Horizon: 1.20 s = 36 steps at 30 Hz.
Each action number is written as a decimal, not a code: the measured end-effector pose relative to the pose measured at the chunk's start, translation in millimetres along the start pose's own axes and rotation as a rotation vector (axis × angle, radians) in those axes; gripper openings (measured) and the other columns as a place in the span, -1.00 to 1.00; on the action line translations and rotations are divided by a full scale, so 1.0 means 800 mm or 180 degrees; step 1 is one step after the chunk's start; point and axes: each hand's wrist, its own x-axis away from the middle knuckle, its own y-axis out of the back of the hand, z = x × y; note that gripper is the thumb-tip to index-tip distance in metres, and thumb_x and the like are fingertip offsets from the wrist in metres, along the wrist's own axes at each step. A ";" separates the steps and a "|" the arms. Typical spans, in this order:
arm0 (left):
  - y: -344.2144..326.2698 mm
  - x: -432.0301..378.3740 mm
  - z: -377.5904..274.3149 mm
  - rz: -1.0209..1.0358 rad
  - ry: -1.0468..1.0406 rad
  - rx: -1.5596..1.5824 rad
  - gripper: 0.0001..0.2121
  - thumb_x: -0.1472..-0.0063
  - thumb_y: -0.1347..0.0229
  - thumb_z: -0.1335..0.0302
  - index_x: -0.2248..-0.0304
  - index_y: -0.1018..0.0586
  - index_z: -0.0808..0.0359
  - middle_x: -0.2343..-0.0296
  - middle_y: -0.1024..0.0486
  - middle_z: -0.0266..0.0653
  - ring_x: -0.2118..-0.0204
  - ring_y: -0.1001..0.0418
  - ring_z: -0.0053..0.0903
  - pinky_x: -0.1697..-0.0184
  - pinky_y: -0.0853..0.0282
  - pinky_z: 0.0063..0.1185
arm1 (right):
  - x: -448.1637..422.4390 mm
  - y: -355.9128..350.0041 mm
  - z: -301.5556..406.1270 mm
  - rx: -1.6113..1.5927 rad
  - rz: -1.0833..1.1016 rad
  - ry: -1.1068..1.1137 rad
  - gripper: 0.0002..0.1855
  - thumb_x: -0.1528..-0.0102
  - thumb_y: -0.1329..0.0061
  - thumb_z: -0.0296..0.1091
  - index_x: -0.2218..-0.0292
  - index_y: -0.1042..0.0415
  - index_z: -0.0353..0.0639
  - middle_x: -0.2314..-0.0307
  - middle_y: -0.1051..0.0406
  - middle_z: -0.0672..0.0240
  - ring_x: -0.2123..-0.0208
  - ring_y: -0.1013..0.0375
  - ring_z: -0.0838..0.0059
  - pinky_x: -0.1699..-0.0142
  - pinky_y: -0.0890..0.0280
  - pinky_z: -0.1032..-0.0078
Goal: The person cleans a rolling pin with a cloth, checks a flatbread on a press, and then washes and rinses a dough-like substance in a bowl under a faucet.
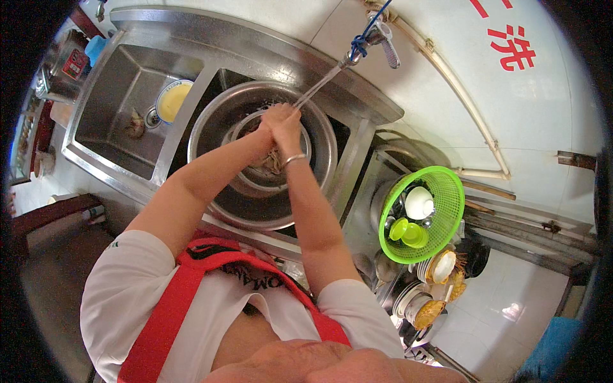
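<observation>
My left hand (269,136) and my right hand (288,128) are pressed together over a metal bowl (237,178), under the water running from a wall tap (353,56). Whether they hold something between them cannot be told. The bowl stands inside a large stainless steel basin (210,203) set over a sink compartment. Pale, stringy food pieces (272,163) lie in the bowl, partly hidden by my hands and wrists. A metal bangle (294,158) circles my right wrist.
In the left sink (110,139) are a bowl of yellow liquid (173,101) and a brownish lump (136,125) near the drain. At right, a green plastic colander (452,210) holds a white bowl and green cups, above stacked dishes (407,297). A pipe (459,91) runs along the wall.
</observation>
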 end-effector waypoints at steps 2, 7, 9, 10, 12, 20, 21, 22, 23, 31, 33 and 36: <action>-0.032 -0.010 -0.006 -0.0471 -0.0762 -0.0019 -0.79 -0.04 -0.01 0.49 0.28 -0.48 0.32 0.34 -0.47 -0.11 0.31 -0.44 -0.27 0.23 -0.33 -0.40 | -0.058 0.017 -0.042 -0.0480 0.0170 -0.0406 -0.67 0.10 -0.05 -0.41 0.30 -0.30 -0.39 0.44 -0.42 0.10 0.40 -0.44 0.17 0.25 -0.33 0.35; 0.006 0.044 -0.058 -0.0572 -0.0608 0.4023 -0.67 0.08 0.00 0.67 0.22 -0.43 0.36 0.33 -0.42 -0.20 0.28 -0.40 -0.41 0.26 -0.34 -0.46 | -0.063 0.042 -0.062 -0.3575 0.1647 -0.1270 -0.59 0.01 0.03 -0.20 0.15 -0.36 -0.25 0.48 -0.42 0.26 0.47 -0.40 0.41 0.31 -0.34 0.43; 0.010 0.035 -0.063 0.0128 0.0537 0.7804 -0.74 -0.02 0.06 0.69 0.23 -0.40 0.36 0.39 -0.39 -0.16 0.23 -0.37 -0.35 0.30 -0.37 -0.45 | -0.053 0.048 -0.071 -0.4377 0.1663 -0.0921 -0.55 -0.03 0.08 -0.21 0.06 -0.31 -0.20 0.35 -0.44 0.28 0.35 -0.42 0.43 0.19 -0.35 0.45; -0.004 0.023 -0.060 -0.0058 0.0042 0.8554 -0.79 -0.05 0.06 0.64 0.26 -0.41 0.40 0.32 -0.41 -0.09 0.20 -0.38 -0.30 0.21 -0.36 -0.43 | -0.038 0.031 -0.062 -0.5030 0.1578 -0.0766 -0.60 -0.06 0.10 -0.21 0.09 -0.33 -0.20 0.32 -0.44 0.28 0.27 -0.40 0.41 0.04 -0.24 0.39; 0.001 0.022 -0.033 -0.0743 -0.0080 0.8783 -0.85 -0.12 0.07 0.56 0.29 -0.39 0.42 0.33 -0.41 -0.04 0.18 -0.40 -0.21 0.21 -0.40 -0.42 | 0.006 -0.010 -0.020 -0.5757 0.1761 -0.0931 -0.70 -0.15 0.28 -0.39 0.08 -0.29 -0.21 0.28 -0.35 0.34 0.21 -0.31 0.53 -0.07 -0.09 0.51; 0.029 0.066 -0.016 -0.1829 -0.0843 0.4967 -0.50 -0.18 0.19 0.19 -0.01 -0.24 0.39 0.20 -0.43 0.02 0.32 -0.49 -0.20 0.35 -0.43 -0.34 | 0.047 -0.053 -0.023 -0.5058 0.1515 -0.1776 -0.74 -0.18 0.23 -0.14 0.48 -0.24 -0.07 0.58 -0.27 0.48 0.60 -0.19 0.62 0.46 -0.20 0.58; 0.051 0.065 -0.032 -0.1391 0.0405 0.3500 -0.48 -0.17 0.20 0.14 -0.04 -0.22 0.30 0.19 -0.44 -0.06 0.33 -0.49 -0.24 0.39 -0.41 -0.32 | 0.028 -0.042 -0.040 -0.4998 0.1476 -0.1725 -0.75 -0.18 0.23 -0.12 0.44 -0.26 -0.07 0.54 -0.28 0.47 0.58 -0.22 0.62 0.43 -0.21 0.58; 0.090 0.071 -0.066 -0.0338 0.0595 0.2491 -0.48 -0.15 0.16 0.16 -0.06 -0.19 0.23 0.13 -0.40 -0.13 0.25 -0.46 -0.27 0.28 -0.36 -0.31 | 0.002 -0.013 -0.061 -0.4931 0.1326 -0.1587 -0.75 -0.18 0.23 -0.11 0.40 -0.28 -0.07 0.51 -0.30 0.46 0.55 -0.24 0.61 0.40 -0.22 0.57; 0.093 0.079 -0.065 -0.0119 0.0483 0.1895 -0.48 -0.17 0.17 0.16 -0.08 -0.15 0.21 0.10 -0.36 -0.14 0.24 -0.43 -0.35 0.24 -0.32 -0.36 | -0.008 -0.004 -0.067 -0.4812 0.1359 -0.1523 -0.75 -0.17 0.23 -0.09 0.37 -0.29 -0.07 0.47 -0.31 0.45 0.53 -0.26 0.61 0.38 -0.23 0.57; 0.058 0.111 -0.020 -0.1407 0.0003 0.4690 -0.50 -0.23 0.22 0.16 -0.09 -0.11 0.24 -0.02 -0.15 -0.03 0.10 -0.29 -0.35 0.10 -0.21 -0.44 | 0.057 -0.029 0.039 -0.2319 0.0831 -0.0369 -0.38 -0.13 0.34 0.22 -0.05 -0.17 -0.01 0.04 -0.20 0.17 0.06 -0.27 0.39 0.09 -0.24 0.36; 0.088 0.098 -0.005 -0.0729 0.0424 0.5564 -0.49 -0.22 0.22 0.14 -0.08 -0.12 0.25 -0.03 -0.14 -0.02 0.08 -0.27 -0.33 0.09 -0.21 -0.42 | 0.075 -0.045 0.052 -0.2205 0.0767 -0.0474 -0.26 -0.13 0.45 0.28 -0.18 0.13 0.05 -0.12 0.10 0.15 -0.13 0.02 0.29 -0.12 0.01 0.19; 0.090 0.109 0.027 -0.0488 0.0721 0.5869 -0.48 -0.21 0.21 0.12 -0.07 -0.13 0.26 -0.03 -0.13 0.01 0.05 -0.25 -0.29 0.08 -0.21 -0.39 | 0.123 -0.067 0.063 -0.2335 0.1711 -0.0320 -0.30 -0.15 0.52 0.27 -0.19 0.14 0.09 -0.16 0.16 0.19 -0.19 0.16 0.12 -0.19 0.17 0.12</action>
